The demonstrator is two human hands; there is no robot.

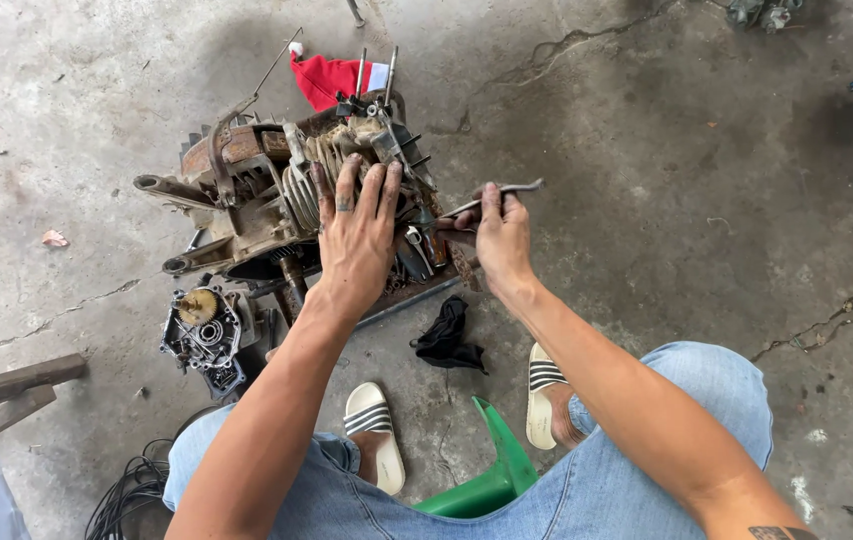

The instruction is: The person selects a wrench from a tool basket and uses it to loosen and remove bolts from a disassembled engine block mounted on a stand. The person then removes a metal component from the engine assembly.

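Note:
A dirty, greasy engine block (247,190) with cooling fins stands on the concrete floor in front of me. My left hand (357,235) lies flat on its finned cylinder, fingers spread. My right hand (502,240) grips a slim metal wrench (507,190) whose working end reaches into the engine's right side. Two long studs (377,70) stick up from the engine's far end.
A removed engine cover with a brass gear (202,330) lies at the lower left. A black rag (447,335) lies on the floor, a red cloth (327,78) behind the engine. A green plastic stool (492,470), black cables (127,490) and wooden planks (7,385) are near my legs.

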